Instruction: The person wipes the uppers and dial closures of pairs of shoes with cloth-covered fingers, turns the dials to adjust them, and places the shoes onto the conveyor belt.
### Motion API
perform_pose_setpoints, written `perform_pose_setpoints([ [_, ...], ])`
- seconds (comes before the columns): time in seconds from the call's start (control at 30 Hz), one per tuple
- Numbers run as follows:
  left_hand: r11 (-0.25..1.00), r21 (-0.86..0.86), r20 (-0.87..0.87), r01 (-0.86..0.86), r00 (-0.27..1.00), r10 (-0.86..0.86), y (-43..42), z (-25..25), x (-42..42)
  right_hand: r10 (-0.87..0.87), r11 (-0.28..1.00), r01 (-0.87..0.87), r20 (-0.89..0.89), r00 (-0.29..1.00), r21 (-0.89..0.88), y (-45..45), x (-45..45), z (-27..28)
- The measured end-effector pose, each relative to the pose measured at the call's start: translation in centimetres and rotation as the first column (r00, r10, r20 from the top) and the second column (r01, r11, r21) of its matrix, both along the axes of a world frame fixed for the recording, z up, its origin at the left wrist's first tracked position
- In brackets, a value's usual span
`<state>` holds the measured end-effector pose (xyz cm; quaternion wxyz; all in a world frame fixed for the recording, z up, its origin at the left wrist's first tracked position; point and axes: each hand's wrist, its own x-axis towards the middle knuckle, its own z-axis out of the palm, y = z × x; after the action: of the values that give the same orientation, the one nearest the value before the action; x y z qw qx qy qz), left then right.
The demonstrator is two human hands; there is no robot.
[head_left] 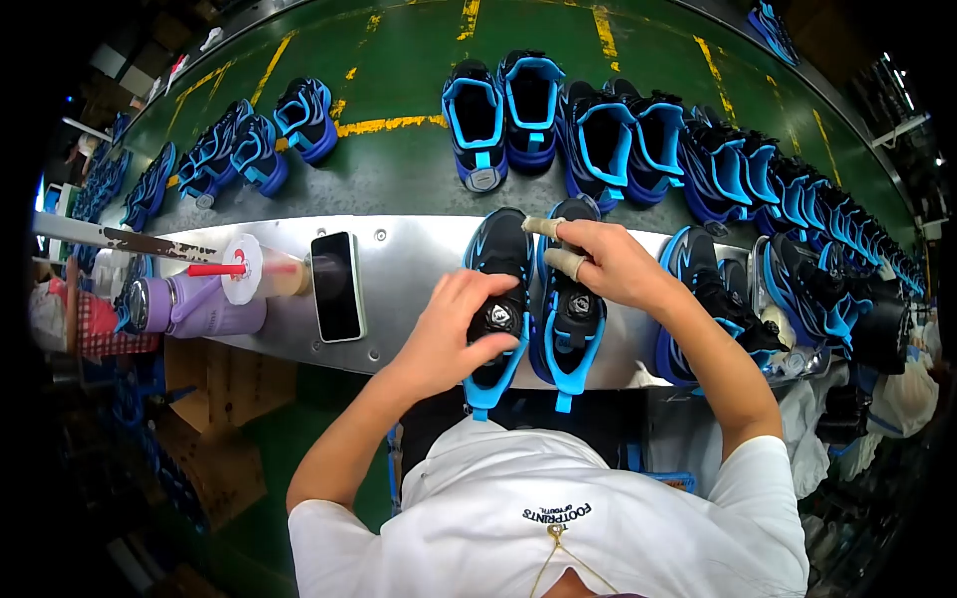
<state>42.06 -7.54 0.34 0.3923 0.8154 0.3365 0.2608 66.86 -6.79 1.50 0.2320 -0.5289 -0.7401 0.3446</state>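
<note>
A pair of black and bright-blue sneakers lies on the metal ledge, toes pointing away from me. My left hand (451, 334) is curved over the left sneaker (490, 249), thumb and fingers on either side of the round dial on its tongue. Over the front of the right sneaker (576, 334) is my right hand (608, 261), with beige covers on two fingers. Those fingers are stretched out and apart; the upper fingertip reaches the left sneaker's toe. I see nothing held between them.
Rows of similar sneakers (603, 140) stand on the green conveyor belt (399, 60). On the ledge (409, 254), a phone (337, 286) lies to the left, near a purple bottle (214, 304) and a drink cup (269, 271). More sneakers (688, 299) are at the right.
</note>
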Motion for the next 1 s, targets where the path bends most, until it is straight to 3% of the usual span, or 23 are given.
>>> perform_pose_setpoints([
  [0.03, 0.997, 0.000, -0.036, -0.077, 0.996, 0.077, -0.4, -0.3, 0.3, 0.001, 1.000, -0.001, 0.011, 1.000, -0.005, 0.0, 0.0, 0.1],
  [0.13, 0.935, -0.353, -0.040, 0.033, 0.998, -0.051, 0.4, -0.4, 0.2, 0.019, 0.997, -0.019, 0.002, 1.000, 0.072, -0.2, 0.5, -1.3],
  [0.17, 0.907, -0.406, 0.051, 0.108, 0.994, -0.096, 0.7, -0.8, -0.1, 0.023, 0.997, -0.023, 0.003, 1.000, 0.079, -0.3, 0.6, -1.4],
  [0.3, 0.996, 0.081, -0.013, -0.038, 0.999, 0.039, -0.4, -0.3, 1.0, 0.004, 1.000, -0.003, 0.046, 0.999, -0.022, -0.3, 0.9, -0.6],
  [0.4, 0.982, -0.145, -0.110, -0.121, 0.988, 0.105, -0.6, -0.8, 1.3, 0.020, 0.999, -0.020, 0.010, 1.000, 0.036, -0.6, 1.1, -1.1],
  [0.43, 0.945, -0.325, -0.054, -0.026, 0.998, 0.009, -0.1, -0.3, 1.2, 0.028, 0.998, -0.028, 0.012, 1.000, 0.047, -0.6, 1.3, -1.3],
  [0.5, 0.928, -0.363, 0.049, 0.084, 0.996, -0.071, 0.2, -0.4, 0.9, 0.045, 0.996, -0.046, 0.013, 0.999, 0.070, -0.7, 1.6, -1.6],
  [0.57, 0.936, -0.333, 0.129, 0.114, 0.989, -0.075, 0.0, -1.0, 1.0, 0.040, 0.996, -0.042, 0.033, 0.999, 0.076, -0.7, 1.9, -1.7],
  [0.67, 0.997, 0.021, -0.043, -0.080, 0.996, 0.081, -1.0, -1.4, 1.4, 0.027, 1.000, -0.025, 0.086, 0.996, -0.018, -0.7, 1.7, -0.5],
  [0.7, 0.987, -0.020, -0.085, -0.158, 0.984, 0.156, -1.2, -1.5, 1.6, 0.022, 0.997, -0.014, 0.110, 0.994, -0.070, -0.8, 1.7, -0.1],
  [0.8, 0.959, -0.273, 0.013, -0.080, 0.996, 0.087, -1.1, -1.3, 1.9, 0.030, 0.999, -0.031, 0.053, 0.998, 0.029, -0.9, 2.2, -1.4],
  [0.83, 0.927, -0.375, 0.088, 0.031, 0.996, 0.002, -0.4, -1.5, 1.5, 0.021, 0.999, -0.023, 0.047, 0.999, 0.037, -0.9, 2.2, -1.6],
  [0.93, 0.942, -0.278, 0.126, 0.190, 0.979, -0.160, 0.7, -1.7, 0.9, 0.000, 0.999, -0.002, 0.041, 0.999, 0.047, -0.9, 2.2, -1.6],
  [0.97, 0.944, -0.292, 0.130, 0.155, 0.984, -0.122, 0.3, -1.5, 1.0, -0.005, 0.999, 0.003, 0.048, 0.999, 0.039, -0.9, 2.2, -1.2],
  [1.0, 0.978, -0.199, 0.073, 0.069, 0.996, -0.056, -0.1, -1.6, 1.1, -0.011, 0.999, 0.009, 0.054, 0.998, 0.032, -0.8, 2.2, -1.1],
])
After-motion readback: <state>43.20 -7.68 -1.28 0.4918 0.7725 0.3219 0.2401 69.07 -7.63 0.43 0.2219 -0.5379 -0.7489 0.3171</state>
